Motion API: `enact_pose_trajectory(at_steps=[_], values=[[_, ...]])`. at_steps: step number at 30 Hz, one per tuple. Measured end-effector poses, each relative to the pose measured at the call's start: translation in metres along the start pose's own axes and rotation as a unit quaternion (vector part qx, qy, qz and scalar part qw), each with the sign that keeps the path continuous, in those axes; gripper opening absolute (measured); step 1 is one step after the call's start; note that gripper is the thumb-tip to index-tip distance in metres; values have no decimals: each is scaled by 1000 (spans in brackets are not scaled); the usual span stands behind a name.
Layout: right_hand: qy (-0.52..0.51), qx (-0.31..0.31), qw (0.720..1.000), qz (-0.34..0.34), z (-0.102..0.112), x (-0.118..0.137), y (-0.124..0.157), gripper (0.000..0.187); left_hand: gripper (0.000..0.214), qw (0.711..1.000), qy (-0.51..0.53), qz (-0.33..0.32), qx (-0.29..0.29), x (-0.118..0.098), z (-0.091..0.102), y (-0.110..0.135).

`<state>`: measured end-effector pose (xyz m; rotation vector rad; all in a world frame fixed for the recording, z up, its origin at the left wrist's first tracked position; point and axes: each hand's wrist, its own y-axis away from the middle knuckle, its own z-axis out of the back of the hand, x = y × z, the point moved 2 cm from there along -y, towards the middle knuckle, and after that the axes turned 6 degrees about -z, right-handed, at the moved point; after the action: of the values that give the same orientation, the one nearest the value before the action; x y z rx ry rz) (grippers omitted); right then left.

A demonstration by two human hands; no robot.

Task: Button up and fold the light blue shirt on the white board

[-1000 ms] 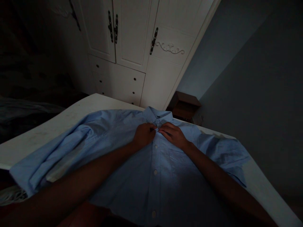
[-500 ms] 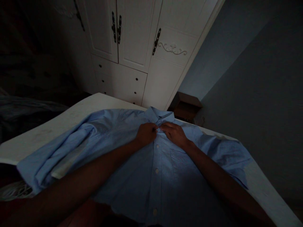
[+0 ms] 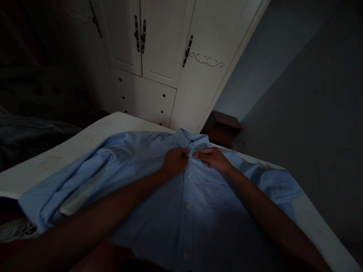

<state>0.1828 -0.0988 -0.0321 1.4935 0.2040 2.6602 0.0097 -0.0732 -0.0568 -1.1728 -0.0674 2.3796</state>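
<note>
A light blue button-up shirt (image 3: 159,211) lies spread face up, its collar (image 3: 195,139) at the far end and its sleeves out to both sides. Just below the collar, my left hand (image 3: 175,160) pinches the front placket from the left. My right hand (image 3: 213,158) is across from it, thumb and fingers pinched at the placket's right edge. Whatever small part of the placket lies between the fingertips is too dark to make out. White buttons (image 3: 188,206) run down the placket below my hands, and a chest pocket (image 3: 217,189) shows under my right wrist.
The shirt rests on a white table (image 3: 93,130). Behind it stands a white wardrobe (image 3: 159,45) with dark handles and drawers. A brown wooden cabinet (image 3: 227,121) is by the wall at right. Dark cloth (image 3: 31,130) and pale cords (image 3: 18,229) are at left.
My right hand has shifted slightly right and its fingers have curled in, leaving a small gap to the left. My left hand stays almost in place at the placket.
</note>
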Motion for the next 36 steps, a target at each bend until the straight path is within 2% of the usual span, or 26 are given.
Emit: enact_pose_trajectory(at_steps=[2,5,9,17,26,36], values=[[-74,68,990,-94,-2,0,3,23,27,1000,0,-4,-4,-1,0,1],[-144,85,976,-140,-6,1,6,25,28,1000,-6,-20,-8,-3,1,2],[-200,78,964,-155,-8,1,6,24,30,999,-12,-30,-16,-5,2,4],[-232,100,948,-196,-11,-1,1,17,28,997,-26,-62,-31,-6,0,5],[-222,93,950,-198,-13,-2,0,13,26,996,-14,-89,-17,-6,1,5],[-223,94,950,-198,-16,2,2,7,19,996,25,-80,-2,-8,5,3]])
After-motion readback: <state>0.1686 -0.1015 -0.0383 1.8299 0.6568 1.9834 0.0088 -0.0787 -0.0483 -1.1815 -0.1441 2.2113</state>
